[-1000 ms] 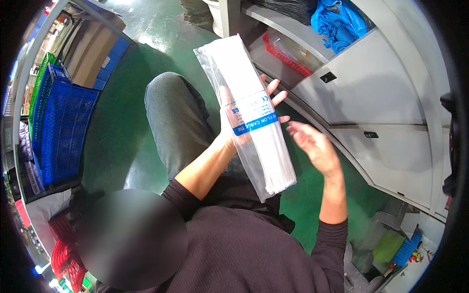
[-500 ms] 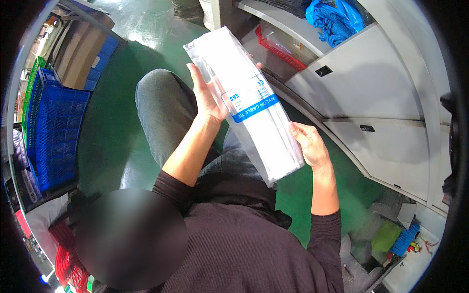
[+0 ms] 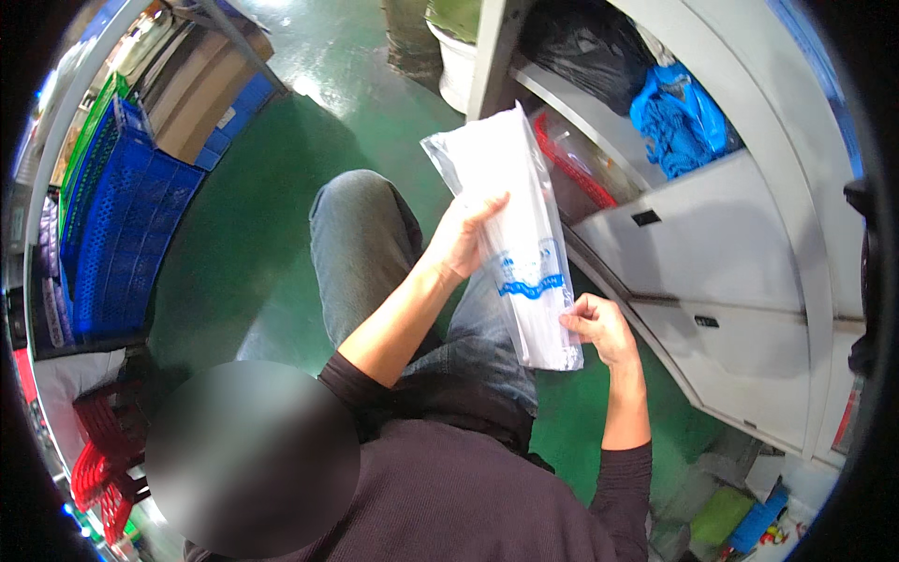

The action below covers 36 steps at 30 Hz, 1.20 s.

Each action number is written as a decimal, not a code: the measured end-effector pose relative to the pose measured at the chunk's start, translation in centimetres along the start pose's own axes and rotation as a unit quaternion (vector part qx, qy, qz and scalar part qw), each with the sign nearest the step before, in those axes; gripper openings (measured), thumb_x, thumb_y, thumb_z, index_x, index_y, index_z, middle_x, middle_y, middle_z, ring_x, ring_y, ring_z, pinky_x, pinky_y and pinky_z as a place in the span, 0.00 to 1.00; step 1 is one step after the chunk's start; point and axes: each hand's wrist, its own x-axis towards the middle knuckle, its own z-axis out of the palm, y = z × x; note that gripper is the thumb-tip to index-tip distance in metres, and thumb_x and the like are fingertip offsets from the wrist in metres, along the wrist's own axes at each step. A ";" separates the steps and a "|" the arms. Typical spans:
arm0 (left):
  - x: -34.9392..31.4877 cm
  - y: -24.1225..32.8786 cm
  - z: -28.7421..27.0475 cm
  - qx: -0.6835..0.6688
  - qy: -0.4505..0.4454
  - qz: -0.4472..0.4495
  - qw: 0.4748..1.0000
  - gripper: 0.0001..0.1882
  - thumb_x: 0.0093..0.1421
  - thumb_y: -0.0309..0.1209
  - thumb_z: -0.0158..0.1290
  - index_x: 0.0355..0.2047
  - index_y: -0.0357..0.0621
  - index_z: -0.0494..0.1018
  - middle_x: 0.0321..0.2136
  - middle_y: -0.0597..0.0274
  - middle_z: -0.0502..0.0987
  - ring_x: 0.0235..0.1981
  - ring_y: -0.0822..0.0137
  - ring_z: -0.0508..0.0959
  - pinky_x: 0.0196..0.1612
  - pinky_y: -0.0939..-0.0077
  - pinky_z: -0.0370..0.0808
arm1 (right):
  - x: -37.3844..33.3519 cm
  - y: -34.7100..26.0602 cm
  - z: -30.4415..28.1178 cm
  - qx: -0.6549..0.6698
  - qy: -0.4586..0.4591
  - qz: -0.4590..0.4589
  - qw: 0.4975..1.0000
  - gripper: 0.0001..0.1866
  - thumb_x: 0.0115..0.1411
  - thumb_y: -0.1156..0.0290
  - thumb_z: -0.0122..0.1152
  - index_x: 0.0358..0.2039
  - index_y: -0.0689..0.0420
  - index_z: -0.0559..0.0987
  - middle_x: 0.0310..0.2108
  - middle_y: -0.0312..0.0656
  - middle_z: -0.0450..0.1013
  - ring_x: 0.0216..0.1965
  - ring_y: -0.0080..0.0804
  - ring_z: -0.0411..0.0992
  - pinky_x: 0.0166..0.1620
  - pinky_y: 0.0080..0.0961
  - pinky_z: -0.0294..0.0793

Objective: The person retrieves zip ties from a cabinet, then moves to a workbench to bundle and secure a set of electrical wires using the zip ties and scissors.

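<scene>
A long clear plastic bag of white cable ties (image 3: 510,220), with a blue printed band near its lower end, is held up slantwise above my lap. My left hand (image 3: 464,234) grips the bag's left side around its middle, thumb lying across the front. At the lower right edge, my right hand (image 3: 599,328) pinches the plastic between thumb and fingers. The bag's upper end points away from me, and loose clear film shows at its upper left corner.
Grey cabinets (image 3: 721,253) run along the right, with a blue plastic bag (image 3: 684,122) and a black bag (image 3: 585,51) on the shelf above. A red basket (image 3: 576,169) sits lower. Blue crates (image 3: 126,225) and a cardboard box (image 3: 201,103) line the left. A white bucket (image 3: 459,70) stands ahead.
The bag has turned more upright, and its printed band has moved lower. My left thumb now lies over the bag's front. My right hand has moved down, still at its right edge.
</scene>
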 end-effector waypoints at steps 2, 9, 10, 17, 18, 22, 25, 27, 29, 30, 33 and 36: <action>-0.3 0.1 0.3 -0.004 0.003 0.010 1.000 0.24 0.54 0.34 0.57 0.48 0.33 0.66 0.43 0.52 0.75 0.42 0.65 0.76 0.49 0.70 0.71 | 0.5 0.7 -0.4 0.025 -0.027 -0.028 0.999 0.12 0.50 0.65 0.67 0.26 0.56 0.73 0.23 0.29 0.70 0.24 0.15 0.66 0.27 0.13 0.65; -0.3 0.3 -0.1 -0.015 0.059 0.005 0.998 0.20 0.53 0.25 0.56 0.46 0.34 0.68 0.40 0.55 0.76 0.40 0.64 0.77 0.47 0.68 0.73 | 2.1 4.9 -1.6 -0.068 -0.121 -0.016 0.990 0.08 0.51 0.75 0.63 0.33 0.61 0.77 0.29 0.34 0.74 0.32 0.20 0.70 0.39 0.19 0.70; -0.2 0.3 -0.4 -0.011 0.086 -0.008 0.996 0.23 0.52 0.24 0.57 0.48 0.34 0.66 0.40 0.53 0.75 0.41 0.63 0.76 0.49 0.66 0.72 | 2.2 5.5 -1.8 -0.089 -0.132 0.029 0.987 0.08 0.51 0.75 0.63 0.33 0.62 0.77 0.30 0.35 0.75 0.33 0.20 0.70 0.39 0.19 0.70; 1.3 -0.7 -4.1 -0.056 0.170 0.066 0.982 0.16 0.52 0.24 0.56 0.42 0.37 0.69 0.33 0.61 0.76 0.35 0.66 0.76 0.42 0.70 0.75 | -1.2 4.4 -4.5 -0.005 0.008 0.033 0.999 0.09 0.54 0.68 0.62 0.29 0.61 0.78 0.23 0.37 0.75 0.20 0.24 0.73 0.24 0.18 0.72; 1.6 -1.0 -5.0 -0.057 0.175 0.074 0.980 0.15 0.53 0.24 0.55 0.42 0.37 0.69 0.33 0.60 0.75 0.36 0.66 0.76 0.41 0.70 0.75 | -2.0 3.5 -4.8 -0.014 0.034 0.026 0.999 0.11 0.55 0.66 0.61 0.29 0.61 0.78 0.22 0.37 0.74 0.19 0.24 0.73 0.23 0.19 0.72; 2.8 -2.7 -9.1 -0.131 0.275 -0.011 0.952 0.12 0.57 0.26 0.51 0.41 0.37 0.67 0.37 0.58 0.74 0.39 0.63 0.75 0.39 0.70 0.77 | -4.8 -0.1 -4.6 0.026 0.043 -0.091 0.995 0.12 0.58 0.67 0.56 0.34 0.64 0.78 0.21 0.38 0.74 0.20 0.26 0.72 0.24 0.20 0.73; 2.7 -5.3 -11.4 -0.203 0.239 -0.046 0.948 0.18 0.54 0.27 0.51 0.45 0.35 0.66 0.41 0.52 0.74 0.43 0.55 0.75 0.48 0.57 0.73 | -5.9 -2.4 -4.0 -0.012 0.024 -0.094 0.995 0.10 0.59 0.68 0.55 0.34 0.63 0.78 0.25 0.39 0.75 0.23 0.25 0.74 0.26 0.17 0.71; 2.2 -6.8 -12.7 -0.223 0.210 -0.082 0.948 0.19 0.53 0.26 0.51 0.46 0.35 0.66 0.41 0.51 0.74 0.43 0.54 0.75 0.48 0.56 0.73 | -6.0 -3.5 -3.4 -0.037 0.006 -0.100 0.994 0.09 0.59 0.70 0.55 0.36 0.62 0.77 0.25 0.39 0.75 0.23 0.24 0.74 0.25 0.15 0.69; 1.5 -8.0 -13.6 -0.229 0.193 -0.111 0.948 0.19 0.53 0.25 0.50 0.46 0.35 0.66 0.41 0.49 0.74 0.42 0.54 0.75 0.46 0.57 0.74 | -5.8 -4.0 -2.8 -0.007 0.020 -0.102 0.995 0.09 0.59 0.70 0.55 0.39 0.60 0.75 0.25 0.39 0.75 0.22 0.22 0.73 0.24 0.14 0.67; 1.2 -8.5 -13.9 -0.160 0.255 -0.142 0.943 0.18 0.53 0.26 0.50 0.45 0.35 0.66 0.41 0.50 0.73 0.41 0.54 0.75 0.45 0.56 0.74 | -5.6 -4.2 -2.5 0.009 0.027 -0.101 0.994 0.10 0.59 0.71 0.55 0.40 0.59 0.74 0.25 0.38 0.75 0.22 0.21 0.73 0.23 0.14 0.66; -0.5 -9.7 -13.5 0.024 0.323 -0.175 0.930 0.21 0.51 0.23 0.51 0.47 0.37 0.62 0.41 0.51 0.71 0.38 0.53 0.75 0.41 0.58 0.74 | -4.8 -4.2 -1.8 0.048 0.041 -0.138 0.988 0.13 0.60 0.70 0.54 0.45 0.58 0.71 0.22 0.37 0.73 0.19 0.19 0.70 0.20 0.11 0.63; -3.1 -10.3 -10.5 0.403 0.366 -0.101 0.833 0.41 0.46 0.20 0.50 0.61 0.35 0.47 0.59 0.42 0.55 0.54 0.53 0.67 0.56 0.62 0.64 | -4.1 -4.0 -1.6 0.034 0.034 -0.146 0.988 0.13 0.61 0.70 0.53 0.45 0.59 0.70 0.21 0.37 0.73 0.17 0.18 0.69 0.19 0.10 0.61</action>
